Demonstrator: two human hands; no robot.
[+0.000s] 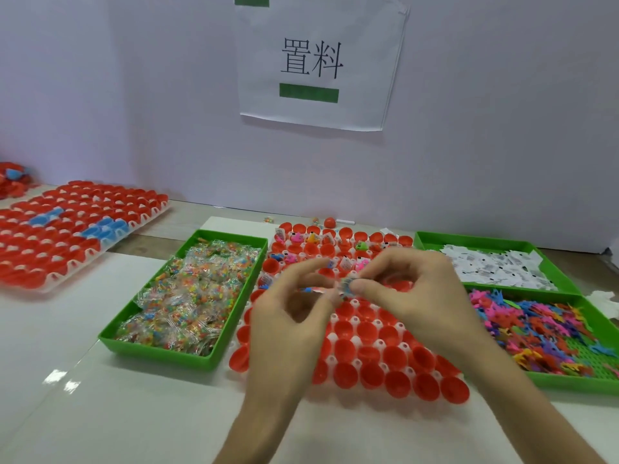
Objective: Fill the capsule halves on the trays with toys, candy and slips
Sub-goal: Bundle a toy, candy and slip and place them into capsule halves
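Observation:
A white tray (407, 371) of red capsule halves (368, 329) lies in front of me; its far rows hold toys and slips, the near rows look empty. Both hands hover over its middle. My left hand (294, 306) and my right hand (412, 296) together pinch a small blurred bundle (346, 285) between fingertips, apparently a candy packet with a slip. Left of the tray a green bin (160, 346) holds clear candy packets (194, 296). On the right, one green bin holds white slips (495, 266), another holds coloured plastic toys (542, 329).
A second tray (67, 236) of red and a few blue capsule halves sits at the far left, with a loose red pile (13, 182) behind it. A white wall with a paper sign (315, 61) closes the back. One whole red capsule (330, 222) lies behind the tray.

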